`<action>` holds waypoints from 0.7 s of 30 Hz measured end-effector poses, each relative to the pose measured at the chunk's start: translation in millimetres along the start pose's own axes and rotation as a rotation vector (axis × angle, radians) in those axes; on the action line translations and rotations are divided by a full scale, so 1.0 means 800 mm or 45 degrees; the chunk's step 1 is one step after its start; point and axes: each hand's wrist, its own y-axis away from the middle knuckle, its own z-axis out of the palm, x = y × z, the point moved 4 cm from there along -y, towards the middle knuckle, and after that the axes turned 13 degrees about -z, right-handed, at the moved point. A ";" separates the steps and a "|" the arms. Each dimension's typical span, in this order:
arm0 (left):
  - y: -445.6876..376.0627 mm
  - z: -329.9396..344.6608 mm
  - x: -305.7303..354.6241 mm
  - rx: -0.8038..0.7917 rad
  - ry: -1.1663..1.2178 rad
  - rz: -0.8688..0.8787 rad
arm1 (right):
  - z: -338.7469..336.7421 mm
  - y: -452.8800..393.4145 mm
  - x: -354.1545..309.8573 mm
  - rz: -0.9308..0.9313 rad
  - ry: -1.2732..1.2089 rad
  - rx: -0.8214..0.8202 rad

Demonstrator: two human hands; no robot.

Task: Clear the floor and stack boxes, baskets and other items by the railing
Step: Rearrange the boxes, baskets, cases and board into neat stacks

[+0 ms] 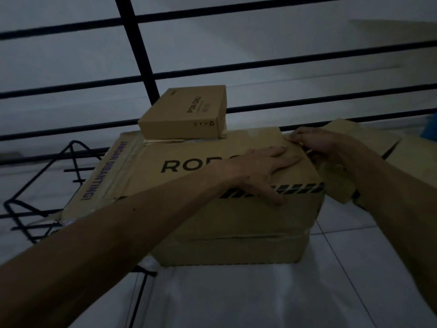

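Left hand (264, 169) pressing flat, fingers straight, on large cardboard box (212, 209), right hand (314, 143) pinching its flap edge, small box (186, 114) sitting on top, black railing (146, 67) behind

Tan large box (201, 209), black-striped tape (300, 188); black railing (146, 67).

Cardboard, black metal and glossy tile are showing in my feed.

I am seeing matt brown corrugated cardboard on the large box (212, 221), its face creased and dented, with strips of shinier clear tape running along its left edge and black printed lettering and hazard stripes sitting flat on the paper surface. The small box (184, 114) on top is looking smoother, the same matt brown card. The railing (146, 67) is reading as black painted metal, matt, and the wire basket (30, 204) as thin black metal rod. The floor tiles (236, 299) are gleaming pale and smooth, reflecting light.
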 end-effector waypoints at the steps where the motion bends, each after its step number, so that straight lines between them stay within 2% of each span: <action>1: 0.000 -0.003 0.001 -0.020 -0.008 -0.012 | 0.001 0.002 -0.003 -0.016 0.018 0.005; 6: -0.002 -0.021 0.006 -0.315 0.011 -0.121 | 0.009 0.015 -0.012 -0.066 0.121 -0.087; 9: -0.009 -0.033 0.007 -0.400 0.025 -0.138 | 0.005 0.023 -0.011 -0.039 0.143 -0.142; 11: -0.017 -0.049 0.002 -0.300 0.132 -0.127 | 0.000 0.027 -0.010 0.024 0.089 -0.150; 15: -0.032 -0.087 -0.070 0.263 0.295 -0.316 | -0.006 0.027 -0.003 0.189 0.066 -0.073; 16: -0.035 -0.089 -0.097 0.310 0.253 -0.383 | -0.004 0.026 -0.002 0.210 0.072 -0.076; 19: -0.039 -0.082 -0.166 0.217 -0.095 -0.498 | -0.003 0.025 0.001 0.308 0.075 -0.137; 21: -0.039 -0.081 -0.188 0.179 -0.115 -0.488 | -0.016 0.023 0.000 0.390 0.085 -0.153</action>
